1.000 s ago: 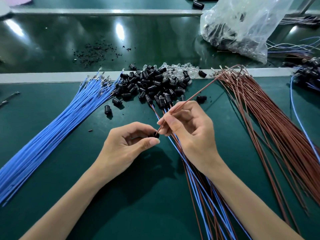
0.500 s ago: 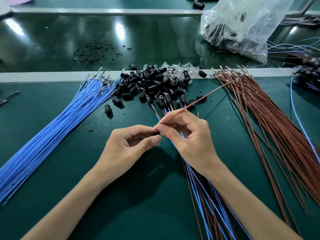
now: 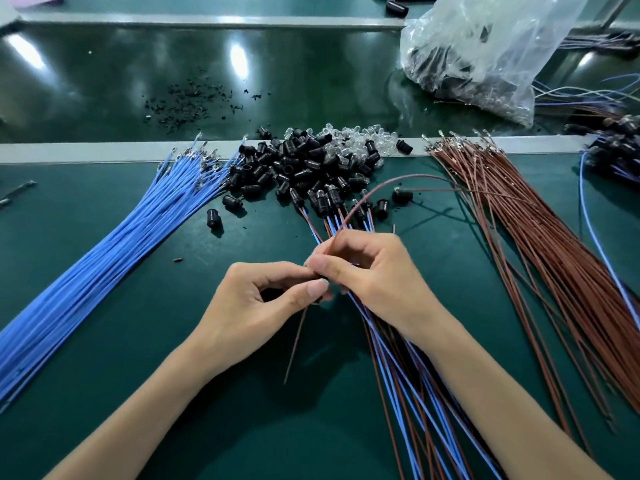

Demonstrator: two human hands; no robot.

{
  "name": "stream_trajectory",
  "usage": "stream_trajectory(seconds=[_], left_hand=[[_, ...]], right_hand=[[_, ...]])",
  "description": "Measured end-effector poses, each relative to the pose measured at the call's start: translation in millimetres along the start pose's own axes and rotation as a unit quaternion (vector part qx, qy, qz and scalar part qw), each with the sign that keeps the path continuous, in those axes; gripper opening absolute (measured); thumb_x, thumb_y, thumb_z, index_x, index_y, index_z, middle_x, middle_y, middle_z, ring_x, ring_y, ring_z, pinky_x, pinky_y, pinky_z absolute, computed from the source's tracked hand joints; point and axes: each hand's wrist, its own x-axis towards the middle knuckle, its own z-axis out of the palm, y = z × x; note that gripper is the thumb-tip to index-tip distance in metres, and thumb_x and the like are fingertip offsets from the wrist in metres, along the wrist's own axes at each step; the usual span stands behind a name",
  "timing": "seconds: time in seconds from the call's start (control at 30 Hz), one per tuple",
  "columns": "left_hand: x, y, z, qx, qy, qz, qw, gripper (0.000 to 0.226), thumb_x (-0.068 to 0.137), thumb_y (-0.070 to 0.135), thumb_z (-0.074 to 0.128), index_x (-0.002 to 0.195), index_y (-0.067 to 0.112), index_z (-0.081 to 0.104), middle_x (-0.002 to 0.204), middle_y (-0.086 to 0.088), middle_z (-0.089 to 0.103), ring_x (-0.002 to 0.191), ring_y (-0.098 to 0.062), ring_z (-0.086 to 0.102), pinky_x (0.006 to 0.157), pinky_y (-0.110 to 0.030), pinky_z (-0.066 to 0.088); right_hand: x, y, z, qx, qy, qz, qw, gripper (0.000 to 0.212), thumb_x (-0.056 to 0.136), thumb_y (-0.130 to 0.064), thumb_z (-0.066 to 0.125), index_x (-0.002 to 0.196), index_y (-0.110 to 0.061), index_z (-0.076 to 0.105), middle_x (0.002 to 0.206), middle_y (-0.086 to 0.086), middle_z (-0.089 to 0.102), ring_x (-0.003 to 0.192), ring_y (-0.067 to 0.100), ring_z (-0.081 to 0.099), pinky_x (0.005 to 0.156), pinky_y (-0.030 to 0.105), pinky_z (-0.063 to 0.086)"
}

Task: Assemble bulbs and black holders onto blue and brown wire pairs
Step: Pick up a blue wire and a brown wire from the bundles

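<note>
Left hand fingers pinch a small dark part, probably a black holder though it is mostly hidden. Right hand fingers are clamped on a brown wire right at it, mid-worktop. Risks: the wire arches up in a springy loop, so it could buckle, or its terminal could miss the holder's slot. A loose pinch could drop the holder. A thin brown end hangs below the left thumb. The right wrist lies over the finished pairs, so a tug could drag or tangle them. Around: blue wires to the left, brown wires to the right, loose holders and clear bulbs behind, and a plastic bag at the far side of the worktop. The loop crosses the reach to the pile.
</note>
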Motion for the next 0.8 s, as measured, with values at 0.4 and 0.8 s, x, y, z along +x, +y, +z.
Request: stream_trajectory(seconds=[0.4, 0.8], left_hand=[[0.7, 1.3, -1.7, -0.012, -0.011, -0.019, 1.0, 0.015, 0.077, 0.027, 0.065, 0.082, 0.017, 0.074, 0.076, -0.001, 0.074, 0.063, -0.008, 0.066, 0.064, -0.013, 0.05], [1.6, 0.1, -1.9, -0.005, -0.022, -0.033, 0.999, 0.014, 0.078, 0.031, 0.069, 0.077, 0.018, 0.075, 0.074, -0.001, 0.074, 0.058, -0.009, 0.062, 0.063, -0.014, 0.049]], right_hand=[[1.7, -1.6, 2.0, 0.059, 0.026, 0.045, 0.997, 0.011, 0.083, -0.019, 0.071, 0.085, -0.008, 0.071, 0.075, -0.005, 0.069, 0.058, 0.003, 0.054, 0.053, 0.013, 0.041], [3.6, -3.2, 1.4, 0.132, 0.05, 0.077, 0.987, 0.012, 0.088, -0.022, 0.064, 0.085, -0.014, 0.073, 0.076, -0.001, 0.07, 0.056, 0.004, 0.054, 0.052, 0.014, 0.042]])
